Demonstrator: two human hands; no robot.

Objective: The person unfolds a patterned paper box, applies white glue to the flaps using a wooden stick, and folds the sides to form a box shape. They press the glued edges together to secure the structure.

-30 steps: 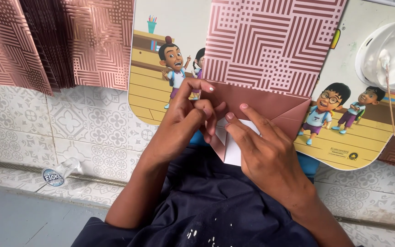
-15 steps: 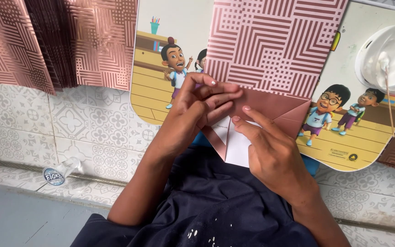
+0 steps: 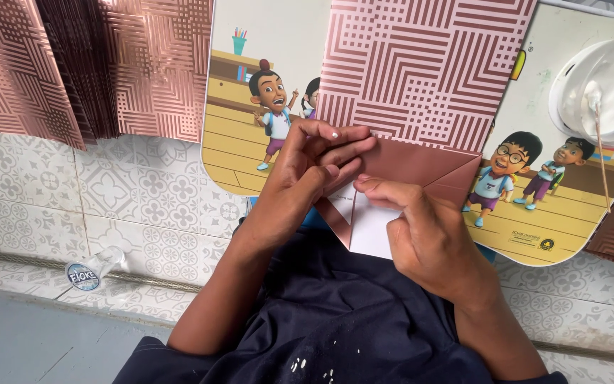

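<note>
At nine o'clock a fan of rose-gold patterned paper sheets [image 3: 87, 71] hangs over a grey patterned floor tile [image 3: 143, 206], and toward seven o'clock a small clear bottle [image 3: 92, 269] lies on its side beside a cable.

The left hand [image 3: 307, 174] sits just left of centre, its fingers curled together and pinching the upper left edge of the folded paper bag [image 3: 406, 107]. The thumb and forefinger press the fold line flat against the cartoon lap board [image 3: 250, 142] underneath.

The bag is rose-pink: a glossy maze of stripes and small squares covers its upper body, while the folded bottom flap is plain matte pink, with a white inner face showing in a triangle below. Its long axis runs from twelve o'clock down to six. The open, patterned end points away toward twelve, and the folded triangular tip points toward the person's dark navy lap [image 3: 335, 320]. It lies at the centre of the view, flat on the board.

The right hand [image 3: 428, 235] rests at five o'clock from the bag's centre, fingers closed down onto the white flap, the forefinger lying along the crease.

At two o'clock a white bowl of glue [image 3: 598, 85] holds two thin sticks.
</note>
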